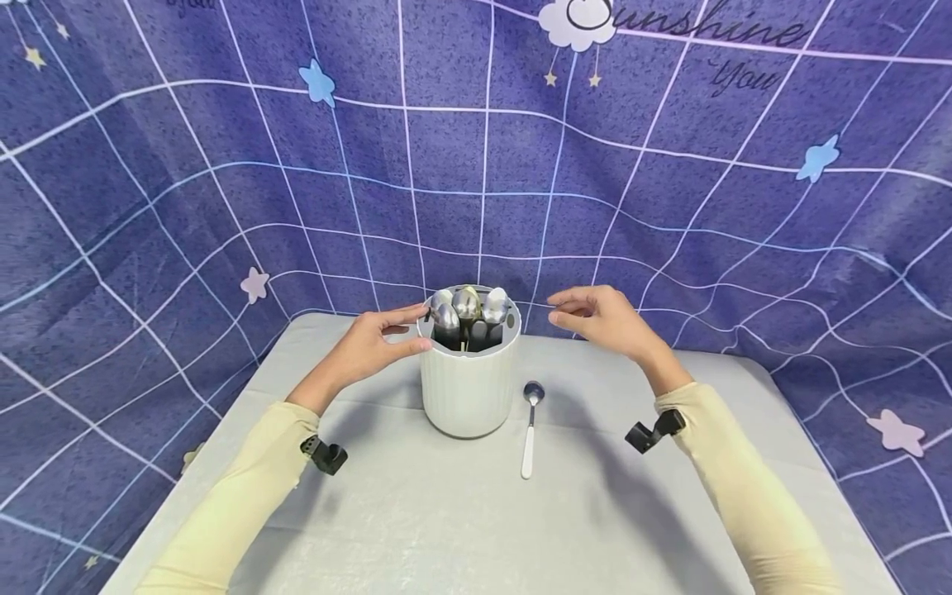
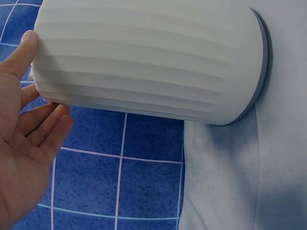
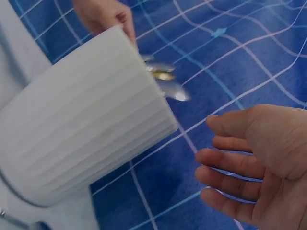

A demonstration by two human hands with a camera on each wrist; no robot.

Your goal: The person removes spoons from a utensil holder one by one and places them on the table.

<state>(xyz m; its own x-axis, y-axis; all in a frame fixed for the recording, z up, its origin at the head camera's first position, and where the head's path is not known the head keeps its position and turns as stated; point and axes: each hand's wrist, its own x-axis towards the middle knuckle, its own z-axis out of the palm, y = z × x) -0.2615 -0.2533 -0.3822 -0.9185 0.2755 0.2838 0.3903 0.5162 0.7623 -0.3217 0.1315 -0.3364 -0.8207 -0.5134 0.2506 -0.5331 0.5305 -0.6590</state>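
A white ribbed utensil holder stands upright on the table, with several spoons in it, their metal bowls upward. My left hand is at the holder's left side, its thumb and fingertips touching near the rim, fingers fairly straight. In the left wrist view, the thumb lies against the rim edge. To the right of the holder, my right hand hovers with nothing in it, its fingers loosely bent and apart from the holder. A spoon with a white handle lies on the table just right of the holder.
A pale grey cloth covers the table. Behind and beside it hangs a purple-blue curtain with grid lines and stars, close to the holder's back. A small black camera is strapped to each wrist.
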